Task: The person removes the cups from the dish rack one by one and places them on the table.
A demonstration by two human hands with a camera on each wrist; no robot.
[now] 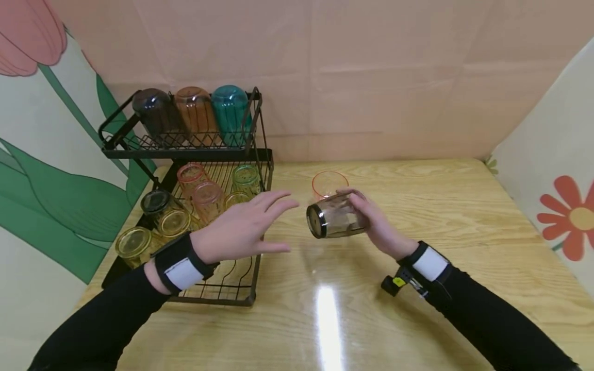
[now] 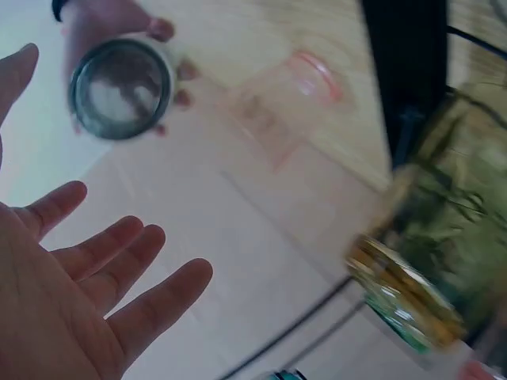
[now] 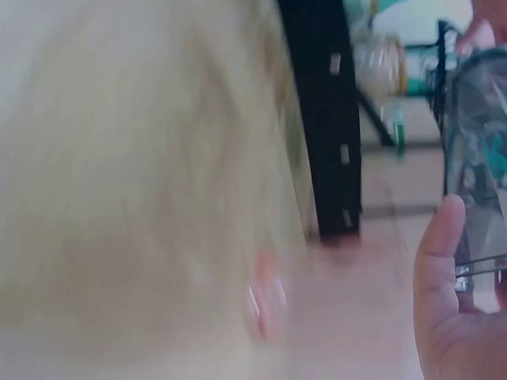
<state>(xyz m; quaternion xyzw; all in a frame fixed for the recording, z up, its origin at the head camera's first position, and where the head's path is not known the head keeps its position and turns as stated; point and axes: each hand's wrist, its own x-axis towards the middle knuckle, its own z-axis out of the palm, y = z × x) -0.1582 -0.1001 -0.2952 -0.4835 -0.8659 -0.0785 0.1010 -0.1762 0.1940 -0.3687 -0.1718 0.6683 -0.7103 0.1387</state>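
My right hand [image 1: 381, 229] grips a smoky grey drinking glass [image 1: 341, 219] near one end, above the table. The glass lies nearly on its side, its dark thick base toward my left hand [image 1: 243, 226]. That left hand is spread, fingers straight and holding nothing, apart from the glass and over the right side of the rack. In the left wrist view the round base of the grey glass [image 2: 123, 91] faces the camera. From the right wrist, my thumb [image 3: 440, 261] shows along the glass. Behind it, a clear glass with a red rim [image 1: 320, 180] stands on the table.
A two-tier black wire rack [image 1: 185, 153] stands at the left. Its top tier bears upturned dark, orange and teal glasses [image 1: 230, 116]. Yellow, pink, green and dark glasses [image 1: 133, 242] fill the lower tier's left and back. A pink-covered wall [image 1: 371, 103] bounds the wooden table [image 1: 464, 216].
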